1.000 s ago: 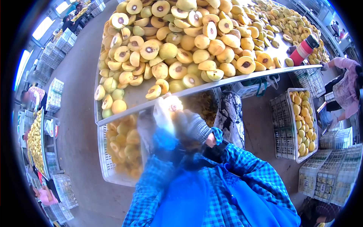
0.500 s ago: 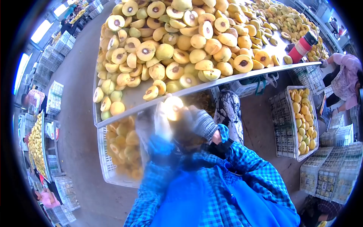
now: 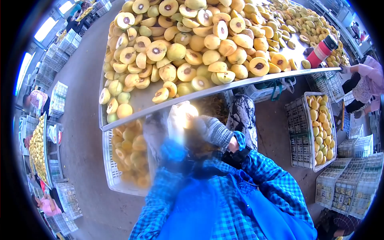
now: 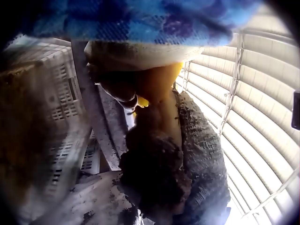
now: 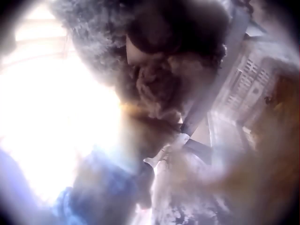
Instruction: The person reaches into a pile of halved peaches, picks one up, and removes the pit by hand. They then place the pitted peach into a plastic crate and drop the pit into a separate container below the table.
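Note:
In the head view the gloved left hand (image 3: 176, 121) holds a brightly lit yellow fruit (image 3: 187, 115) just below the metal edge of a table heaped with halved yellow fruit (image 3: 156, 52). Close on its right is the right hand (image 3: 216, 131) in a grey knit glove, its fingers bent toward that fruit. In the left wrist view the left glove (image 4: 140, 56) grips the yellow fruit (image 4: 159, 82), and the dark, stained right glove (image 4: 201, 154) meets it from below. Glare and blur hide the right fingertips and whatever they may hold.
Under the table's left edge stands a white crate (image 3: 112, 176) of fruit. Another full crate (image 3: 294, 136) is at the right, near stacked crates (image 3: 348, 184). A red bottle (image 3: 320, 53) lies on the table. A person in pink (image 3: 366, 82) is at the far right.
Both hands stay together below the table edge, with small shifts of the fingers and wrists. The person in pink at the right has changed posture. The head view has shifted slightly.

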A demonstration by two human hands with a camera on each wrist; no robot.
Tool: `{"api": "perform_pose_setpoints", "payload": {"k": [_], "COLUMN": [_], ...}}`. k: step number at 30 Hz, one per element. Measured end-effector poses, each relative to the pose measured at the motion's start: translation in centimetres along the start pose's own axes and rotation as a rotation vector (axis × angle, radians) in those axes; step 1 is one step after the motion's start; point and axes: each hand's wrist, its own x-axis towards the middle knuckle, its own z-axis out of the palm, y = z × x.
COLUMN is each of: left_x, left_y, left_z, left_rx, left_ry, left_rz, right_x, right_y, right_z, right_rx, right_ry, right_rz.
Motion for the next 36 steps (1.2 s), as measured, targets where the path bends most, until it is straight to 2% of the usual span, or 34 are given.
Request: {"api": "perform_pose_setpoints", "payload": {"k": [2, 5, 7, 9, 10, 11, 12, 13, 15, 17, 18, 20, 21, 22, 23, 25, 26, 27, 28, 30, 32, 33, 35, 36], "left_x": [0.1, 0.2, 0.1, 0.2, 0.2, 0.1, 0.0, -0.1, -0.1, 1.0, 1.2, 0.5, 0.0, -0.6, -0.8, -1.6, -1.3, -1.7, -1.7, -1.5, -1.8, -1.9, -2.6, -3.1], "left_y": [0.7, 0.1, -1.3, -1.7, -1.7, -1.4, -1.1, 0.1, 2.2, 3.6, 3.6, 4.6, 4.8, 3.5, 2.9, 2.1, 2.3, 2.5, 3.0, 3.4, 4.5, 4.4, 4.6, 4.8], "left_z": [0.3, 0.2, -0.4, -0.9, -1.1, -1.4, -1.7, -1.7, -1.3, -0.6, -0.5, 0.3, 0.7, 1.1, 1.2, 0.8, 0.2, 0.1, 0.3, 0.4, 0.5, 0.4, 0.8, 1.1], "left_rx": [0.003, -0.096, 0.166, 0.278, 0.257, 0.346, 0.427, 0.618, 0.680, 0.391, 0.404, 0.287, 0.230, 0.114, 0.074, -0.003, -0.145, -0.023, 0.099, 0.251, 0.270, 0.273, -0.021, -0.099], "left_ry": [0.018, 0.039, 0.018, -0.036, -0.079, -0.166, -0.248, -0.378, -0.600, -0.751, -0.676, -0.439, -0.321, -0.166, -0.101, 0.036, 0.006, -0.024, -0.058, -0.162, -0.326, -0.386, -0.397, -0.330], "left_rz": [-0.089, -0.139, 0.038, 0.099, 0.070, 0.142, 0.220, 0.401, 0.294, -0.277, -0.351, -0.196, -0.119, 0.065, 0.062, 0.039, -0.037, -0.003, 0.039, 0.137, 0.131, 0.126, -0.081, -0.127], "right_x": [-0.3, -0.2, -0.2, -0.1, -0.2, -0.4, -0.7, -1.1, -1.6, -1.8, -1.5, -1.8, -1.5, -1.2, -0.9, 0.6, 0.5, 0.4, 0.5, 1.3, 1.7, 0.4, -2.2, -1.9], "right_y": [0.5, -2.2, -2.6, -3.0, -3.2, -3.3, -3.3, -3.2, -3.1, -3.1, -3.4, -1.9, -0.5, 0.9, 2.2, -4.7, -5.1, -5.5, -4.4, -3.9, -4.1, -3.9, -3.3, -7.2], "right_z": [-0.1, -0.8, -0.7, -0.8, -0.9, -1.1, -1.5, -2.1, -3.2, -4.1, -3.7, -2.4, -1.2, 0.0, 1.3, 1.5, 1.3, 1.2, -0.1, -3.1, -5.3, -4.5, -3.0, -2.4], "right_rx": [-0.322, -0.746, -0.607, -0.486, -0.434, -0.381, -0.284, -0.187, 0.053, 0.343, 0.715, 0.897, 1.130, 1.372, 1.582, 1.438, 1.357, 1.275, 1.181, 1.353, 1.630, 1.569, 1.413, 1.260], "right_ry": [-0.021, -0.199, -0.236, -0.292, -0.332, -0.374, -0.373, -0.372, -0.405, -0.466, -0.395, -0.277, -0.288, -0.270, -0.232, 0.034, -0.016, -0.061, -0.279, -0.641, -0.969, -0.827, -0.545, -0.317], "right_rz": [-0.152, -0.161, -0.013, 0.175, 0.290, 0.406, 0.395, 0.384, 0.358, 0.326, 0.575, 0.563, 0.685, 0.830, 0.985, 0.983, 0.938, 0.893, 0.793, 0.653, 0.566, 0.663, 0.838, 0.654]}}
